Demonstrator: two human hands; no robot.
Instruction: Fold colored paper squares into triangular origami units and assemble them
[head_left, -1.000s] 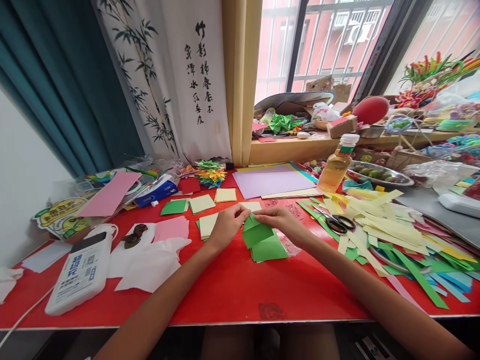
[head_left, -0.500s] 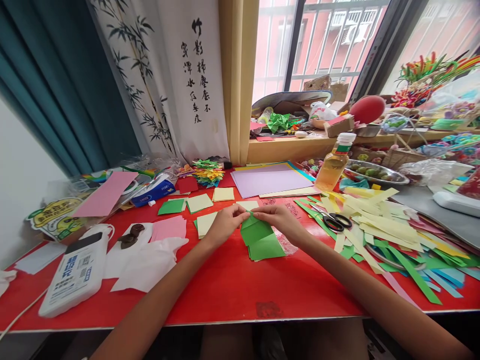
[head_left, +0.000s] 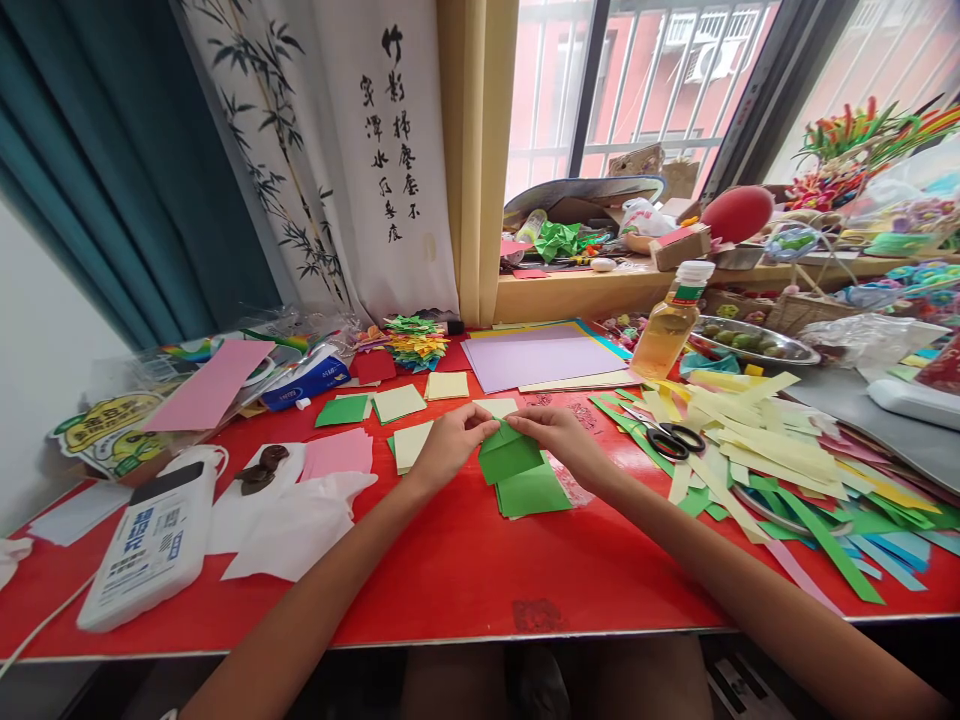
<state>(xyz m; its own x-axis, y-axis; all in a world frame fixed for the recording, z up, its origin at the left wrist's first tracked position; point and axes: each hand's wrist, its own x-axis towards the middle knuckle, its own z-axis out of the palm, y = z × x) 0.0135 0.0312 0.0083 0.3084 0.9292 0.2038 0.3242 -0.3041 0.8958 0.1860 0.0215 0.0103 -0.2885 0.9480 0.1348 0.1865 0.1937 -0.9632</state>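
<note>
A creased square of green paper [head_left: 510, 457] is held up between my two hands over the red table. My left hand [head_left: 459, 440] pinches its upper left corner between thumb and fingers. At the upper right, my right hand [head_left: 556, 436] pinches the same sheet. Just below and partly behind it lies a stack of green paper squares [head_left: 534, 492]. Stacks of pale yellow squares [head_left: 412, 447] sit to the left of my left hand, and one pale square [head_left: 495, 407] shows behind my fingertips.
Black-handled scissors [head_left: 673, 441] lie right of my right hand, beside heaped paper strips [head_left: 780, 440]. A bottle of amber liquid [head_left: 667, 330] stands behind them. Lilac sheets [head_left: 540, 358] lie at the back. White tissue [head_left: 292, 525] and a white box-shaped device [head_left: 154, 550] are at left.
My hands have drawn slightly apart while still pinching the green square. Its upper part is more spread, with creases showing, and its lower edge has shifted a little.
</note>
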